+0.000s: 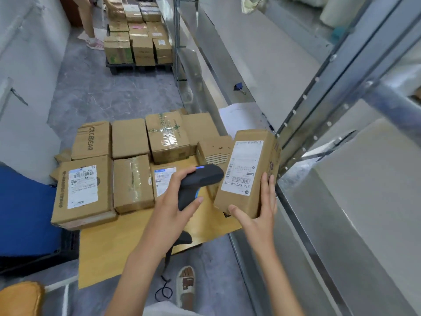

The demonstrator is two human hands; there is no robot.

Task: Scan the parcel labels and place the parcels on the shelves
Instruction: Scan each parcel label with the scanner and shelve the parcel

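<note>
My left hand [174,201] grips a black handheld scanner [200,179] with a blue light on top, its head pointed at a white label [243,167]. That label is on a tall brown cardboard parcel [266,160], held tilted from below by my right hand [259,210]. The scanner's nose is almost touching the label. Several more cardboard parcels [132,183] lie on a flat sheet of cardboard [127,238] on the floor in front of me, some with labels facing up.
Grey metal shelves [307,115] run along the right, holding a blue binder clip [239,87] and white paper [237,117]. A blue seat [25,210] is at left. Farther back, another person's legs [91,23] stand beside a pallet of stacked boxes [139,42].
</note>
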